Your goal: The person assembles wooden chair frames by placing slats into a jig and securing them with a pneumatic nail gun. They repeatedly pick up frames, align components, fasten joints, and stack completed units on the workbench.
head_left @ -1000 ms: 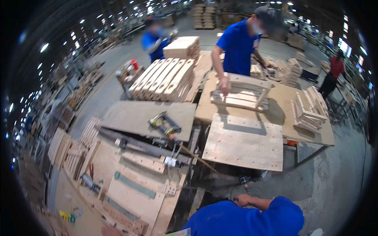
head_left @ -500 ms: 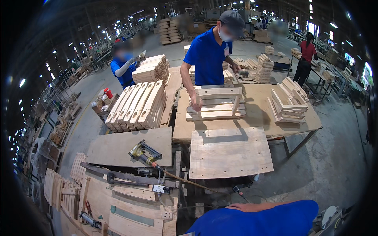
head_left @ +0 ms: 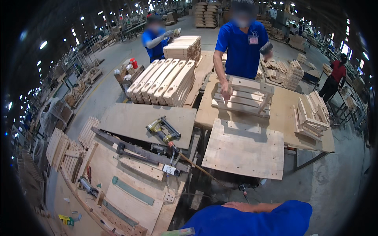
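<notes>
My right forearm (head_left: 267,207) comes out of a blue sleeve at the lower edge and lies across my front. My right hand (head_left: 235,205) is at its left end, partly hidden by blue cloth, and its fingers do not show. My left hand is out of sight. Ahead of the arm is a pale wooden panel (head_left: 244,151) with small dark holes along its edges. To the left, a yellow-green nail gun (head_left: 164,129) with a hose lies on a grey-brown board (head_left: 130,118). Neither visible arm nor hand touches these.
Across the table (head_left: 291,133), a co-worker in blue steadies a slatted wooden frame (head_left: 246,96). More frames (head_left: 311,118) are stacked at right, and shaped slats (head_left: 161,82) at left. A workbench (head_left: 138,208) holds a dark metal bar, green strips and red-handled pliers (head_left: 89,174).
My view has turned, so the scene sits further right and the bench shows more. The co-worker's far hand has risen from beside the frame, holding something dark and blurred. My right arm stays across my front.
</notes>
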Action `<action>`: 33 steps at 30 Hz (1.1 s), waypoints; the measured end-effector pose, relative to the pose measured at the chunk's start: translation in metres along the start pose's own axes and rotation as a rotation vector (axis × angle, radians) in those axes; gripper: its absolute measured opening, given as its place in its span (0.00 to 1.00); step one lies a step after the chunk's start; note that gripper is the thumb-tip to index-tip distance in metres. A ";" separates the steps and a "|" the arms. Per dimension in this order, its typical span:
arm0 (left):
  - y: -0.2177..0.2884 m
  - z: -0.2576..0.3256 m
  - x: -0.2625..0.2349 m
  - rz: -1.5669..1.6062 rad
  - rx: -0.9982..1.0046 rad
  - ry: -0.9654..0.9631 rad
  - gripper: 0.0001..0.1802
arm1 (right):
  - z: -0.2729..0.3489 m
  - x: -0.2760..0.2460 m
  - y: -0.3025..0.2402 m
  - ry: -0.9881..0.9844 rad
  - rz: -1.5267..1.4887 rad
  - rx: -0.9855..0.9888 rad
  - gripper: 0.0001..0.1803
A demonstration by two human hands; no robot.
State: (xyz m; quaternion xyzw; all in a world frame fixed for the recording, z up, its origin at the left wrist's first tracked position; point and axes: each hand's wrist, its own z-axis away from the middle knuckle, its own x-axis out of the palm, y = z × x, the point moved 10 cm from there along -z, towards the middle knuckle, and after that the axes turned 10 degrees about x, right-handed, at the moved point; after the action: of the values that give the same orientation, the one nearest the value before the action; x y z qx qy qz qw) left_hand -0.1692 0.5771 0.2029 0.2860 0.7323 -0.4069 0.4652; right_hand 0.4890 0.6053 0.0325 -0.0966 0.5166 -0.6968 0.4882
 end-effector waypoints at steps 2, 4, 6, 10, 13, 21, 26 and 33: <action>0.001 -0.001 0.005 -0.036 0.008 -0.045 0.29 | 0.005 -0.001 -0.006 -0.017 -0.001 0.032 0.54; 0.006 -0.005 0.009 -0.054 -0.002 -0.070 0.28 | 0.005 -0.007 -0.007 -0.015 0.005 0.031 0.54; 0.012 -0.005 0.009 -0.080 0.032 -0.054 0.28 | 0.007 -0.010 -0.010 -0.008 0.005 0.001 0.55; 0.009 -0.006 0.008 -0.128 0.080 -0.092 0.29 | 0.006 -0.007 -0.007 -0.016 -0.034 0.030 0.53; -0.001 -0.002 0.011 -0.029 -0.073 -0.120 0.28 | 0.010 -0.009 -0.010 -0.005 -0.035 0.020 0.52; 0.010 -0.008 -0.006 -0.066 0.042 -0.047 0.29 | 0.015 -0.008 -0.005 -0.011 -0.014 0.009 0.50; 0.012 -0.005 0.001 -0.012 -0.035 -0.105 0.30 | 0.016 -0.013 -0.010 -0.025 0.036 0.064 0.50; 0.014 -0.007 0.007 -0.084 0.088 -0.081 0.33 | 0.017 -0.009 -0.010 -0.037 0.012 0.088 0.50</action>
State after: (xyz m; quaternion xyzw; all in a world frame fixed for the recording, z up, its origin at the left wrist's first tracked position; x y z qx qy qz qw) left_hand -0.1639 0.5908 0.1940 0.2586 0.7057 -0.4691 0.4638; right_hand 0.4989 0.6012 0.0516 -0.0847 0.4767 -0.7140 0.5058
